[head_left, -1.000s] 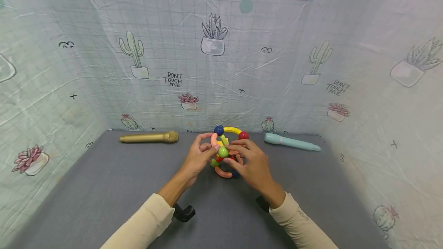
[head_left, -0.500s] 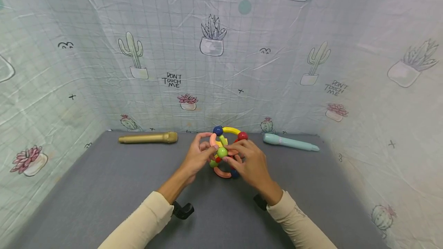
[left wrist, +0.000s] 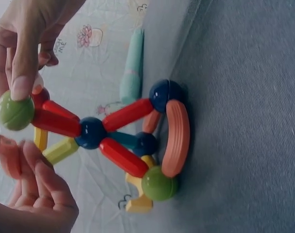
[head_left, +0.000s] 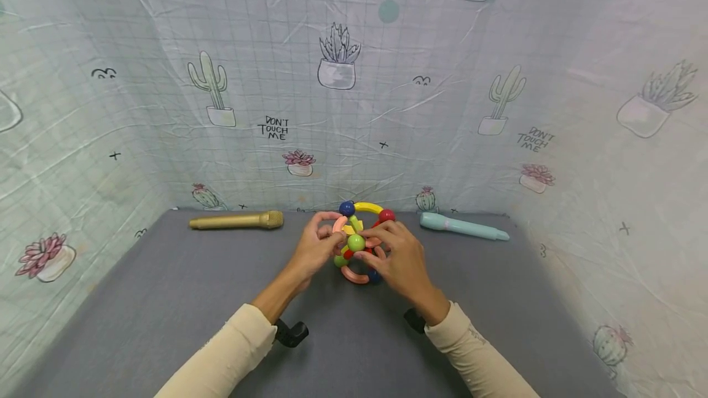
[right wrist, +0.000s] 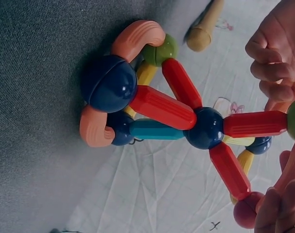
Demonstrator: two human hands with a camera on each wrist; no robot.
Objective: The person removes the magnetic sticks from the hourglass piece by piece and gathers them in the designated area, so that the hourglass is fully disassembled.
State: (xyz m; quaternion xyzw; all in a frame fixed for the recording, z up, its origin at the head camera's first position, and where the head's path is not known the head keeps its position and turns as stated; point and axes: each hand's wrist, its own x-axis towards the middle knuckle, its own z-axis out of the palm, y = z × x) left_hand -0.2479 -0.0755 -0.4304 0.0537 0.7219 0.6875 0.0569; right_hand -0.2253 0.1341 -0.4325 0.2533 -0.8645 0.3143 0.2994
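One toy structure [left wrist: 92, 133] of balls and rods stands at the middle of the far edge of the grey desk [head_left: 359, 349], between two microphones: one gold microphone [head_left: 236, 220] on the left and one teal microphone [head_left: 463, 226] on the right, each well apart from it. Seven balls can be counted in it: four blue balls [right wrist: 108, 83], one of them the central hub, two green balls [head_left: 356, 242] and one red ball [head_left: 386, 216]. Four straight red rods [left wrist: 125, 114] and one teal rod [right wrist: 157, 130] meet at the hub. Two grips are at work. The left grip [head_left: 313, 252] pinches one curved pink piece [left wrist: 9, 161] between thumb and fingers, parted only by its thickness; whether that piece touches the upper green ball cannot be told. The right grip [head_left: 402, 257] grasps the upper green ball, thumb and forefinger spread about the ball's width.
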